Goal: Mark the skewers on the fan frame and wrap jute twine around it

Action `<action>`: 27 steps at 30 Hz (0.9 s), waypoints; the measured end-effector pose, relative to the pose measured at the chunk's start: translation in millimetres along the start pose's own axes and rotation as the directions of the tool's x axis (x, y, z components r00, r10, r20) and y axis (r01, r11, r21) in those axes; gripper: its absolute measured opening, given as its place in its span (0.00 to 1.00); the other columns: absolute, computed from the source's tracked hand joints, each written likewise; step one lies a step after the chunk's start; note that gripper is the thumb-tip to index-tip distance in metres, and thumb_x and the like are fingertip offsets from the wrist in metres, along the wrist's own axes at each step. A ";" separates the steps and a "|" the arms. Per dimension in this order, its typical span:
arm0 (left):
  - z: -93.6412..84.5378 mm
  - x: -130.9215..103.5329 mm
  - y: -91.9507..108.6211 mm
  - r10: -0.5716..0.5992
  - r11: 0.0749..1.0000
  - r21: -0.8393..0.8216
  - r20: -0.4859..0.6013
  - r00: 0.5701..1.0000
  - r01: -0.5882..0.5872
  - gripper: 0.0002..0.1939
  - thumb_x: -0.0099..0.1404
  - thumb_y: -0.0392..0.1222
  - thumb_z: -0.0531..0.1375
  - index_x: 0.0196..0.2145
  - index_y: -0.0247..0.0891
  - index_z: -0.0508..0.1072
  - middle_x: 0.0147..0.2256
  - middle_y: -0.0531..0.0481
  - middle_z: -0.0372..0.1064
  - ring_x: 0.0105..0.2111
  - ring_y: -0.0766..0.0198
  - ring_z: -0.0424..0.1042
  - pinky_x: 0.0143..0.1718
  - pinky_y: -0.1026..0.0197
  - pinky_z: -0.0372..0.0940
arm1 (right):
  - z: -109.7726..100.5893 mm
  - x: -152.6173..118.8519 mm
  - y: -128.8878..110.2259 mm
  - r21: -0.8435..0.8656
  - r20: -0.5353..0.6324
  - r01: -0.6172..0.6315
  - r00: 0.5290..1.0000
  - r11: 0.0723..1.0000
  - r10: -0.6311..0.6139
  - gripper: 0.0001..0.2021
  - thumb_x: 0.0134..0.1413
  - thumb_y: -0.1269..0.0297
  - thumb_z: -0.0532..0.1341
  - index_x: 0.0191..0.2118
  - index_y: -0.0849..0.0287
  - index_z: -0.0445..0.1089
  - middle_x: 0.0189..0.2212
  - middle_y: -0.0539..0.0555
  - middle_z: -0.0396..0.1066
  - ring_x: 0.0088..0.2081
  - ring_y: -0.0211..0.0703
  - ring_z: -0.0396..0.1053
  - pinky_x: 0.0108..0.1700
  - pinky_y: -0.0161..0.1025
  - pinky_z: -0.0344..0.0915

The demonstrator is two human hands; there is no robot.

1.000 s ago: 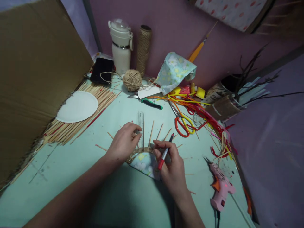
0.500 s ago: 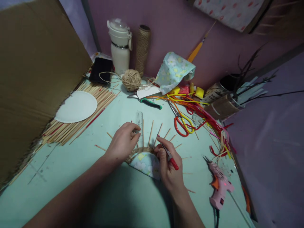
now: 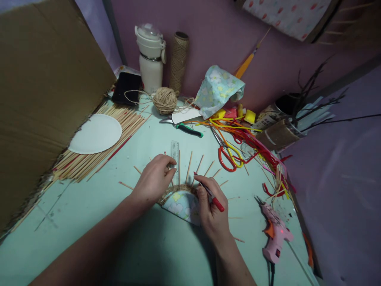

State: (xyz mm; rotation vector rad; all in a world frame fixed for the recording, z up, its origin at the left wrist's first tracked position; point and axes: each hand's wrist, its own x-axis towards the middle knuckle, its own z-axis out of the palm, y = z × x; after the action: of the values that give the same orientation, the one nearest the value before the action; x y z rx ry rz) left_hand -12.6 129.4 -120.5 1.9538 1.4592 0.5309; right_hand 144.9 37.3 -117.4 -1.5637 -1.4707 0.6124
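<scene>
Measuring the sticks (image 3: pixel 189 167) fanning from the cloth half-disc (image 3: pixel 180 205), lower centre of the frame, we judged.
Our right hand (image 3: pixel 214 212) held the marker (image 3: pixel 210 193), its tip near one stick; our left hand (image 3: pixel 154 176) bent over the ruler (image 3: pixel 175 149), gripping or only pressing, we could not tell. The next mark seemed to need a steady ruler; our right hand hid the half-disc's right end.

Your left hand (image 3: pixel 153 176) and right hand (image 3: pixel 213 202) were near each other, both reaching forward.
Your left forearm (image 3: pixel 101 236) slanted up from the lower left, back of the hand upward, thumb (image 3: pixel 170 175) and forefinger (image 3: pixel 169 159) close together; your right forearm (image 3: pixel 235 256) rose from the lower right, thumb and fingers (image 3: pixel 212 184) closed in a pen grip.
</scene>
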 end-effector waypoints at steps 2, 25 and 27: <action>0.0 -0.1 -0.1 0.003 1.000 0.001 -0.003 1.000 -0.003 0.06 0.62 0.38 0.55 0.36 0.39 0.71 0.37 0.48 0.68 0.36 0.59 0.70 0.42 0.56 0.65 | 0.2 0.6 0.6 0.000 0.003 0.010 1.000 1.000 -0.010 0.10 0.65 0.64 0.52 0.46 0.56 0.69 0.36 0.54 0.70 0.38 0.44 0.68 0.41 0.43 0.65; 1.5 -1.2 -2.7 -0.005 1.000 0.012 0.029 1.000 0.005 0.06 0.63 0.36 0.54 0.37 0.39 0.70 0.38 0.46 0.68 0.38 0.58 0.70 0.41 0.56 0.64 | 19.9 0.3 12.2 0.098 -0.032 -0.225 0.973 0.969 0.229 0.10 0.61 0.59 0.55 0.39 0.57 0.72 0.33 0.54 0.75 0.39 0.45 0.73 0.40 0.41 0.68; 1.3 -1.2 -2.0 -0.009 1.000 0.008 0.030 1.000 0.008 0.06 0.63 0.36 0.54 0.37 0.38 0.70 0.39 0.46 0.68 0.39 0.57 0.70 0.42 0.55 0.64 | 20.1 0.6 12.5 0.103 -0.033 -0.242 0.969 0.965 0.247 0.11 0.61 0.59 0.55 0.39 0.57 0.72 0.32 0.54 0.75 0.37 0.45 0.73 0.39 0.40 0.68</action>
State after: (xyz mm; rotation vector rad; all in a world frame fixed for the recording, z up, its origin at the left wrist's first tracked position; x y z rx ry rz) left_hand -13.5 128.3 -122.8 1.9525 1.4523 0.4911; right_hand 134.9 44.2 -137.8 -1.6831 -1.2035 0.7743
